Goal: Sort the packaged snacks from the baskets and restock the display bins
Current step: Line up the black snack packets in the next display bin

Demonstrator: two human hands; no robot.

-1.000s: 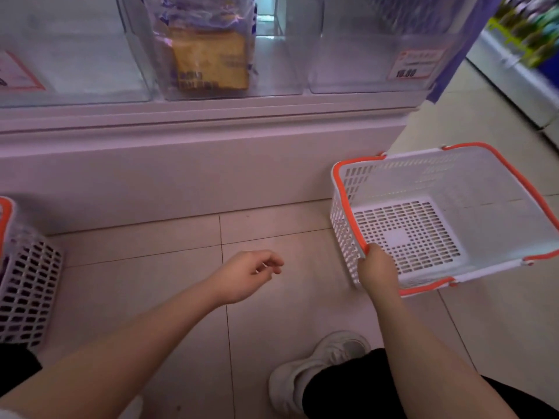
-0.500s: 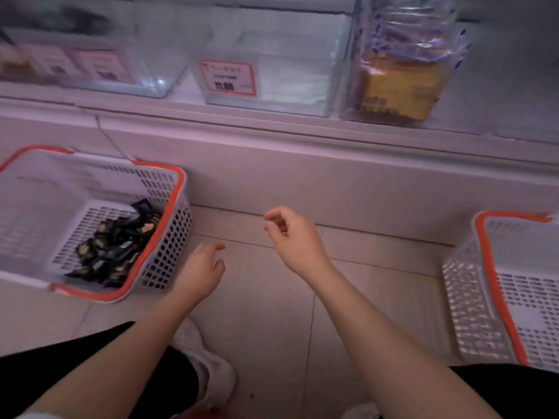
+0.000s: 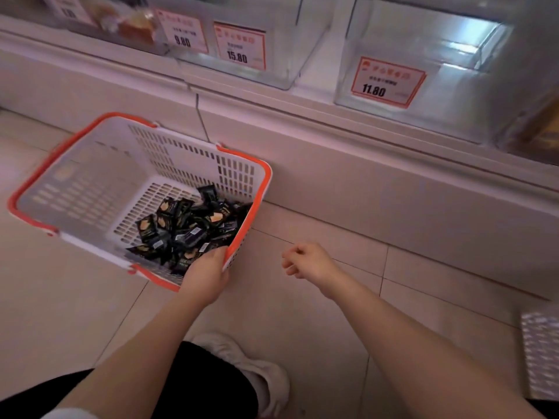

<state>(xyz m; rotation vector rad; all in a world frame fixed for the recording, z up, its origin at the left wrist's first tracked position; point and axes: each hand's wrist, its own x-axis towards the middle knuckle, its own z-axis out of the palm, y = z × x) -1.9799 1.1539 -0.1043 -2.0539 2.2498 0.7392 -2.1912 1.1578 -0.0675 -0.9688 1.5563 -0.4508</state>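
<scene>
So there's a white basket (image 3: 90,182) with an orange rim sitting on the tiled floor (image 3: 317,313) right up against the base of the shelf unit (image 3: 363,189), and a pile of small black snack packs (image 3: 187,228) is bunched in its near right corner. The left hand (image 3: 205,276) grips the basket's rim at that corner, fingers going over the edge and in among the packs; can't tell if it's also got hold of a pack. The right hand (image 3: 308,263) hangs over the floor a bit to the right of the basket, fingers loosely curled, holding nothing. Up on the shelf are clear display bins (image 3: 423,55) with orange price tags (image 3: 387,83) reading 9.80, 15.80 and 11.80. A white shoe (image 3: 257,373) pokes out at the bottom, and a blurry bit of a second basket (image 3: 541,355) shows at the right edge.
</scene>
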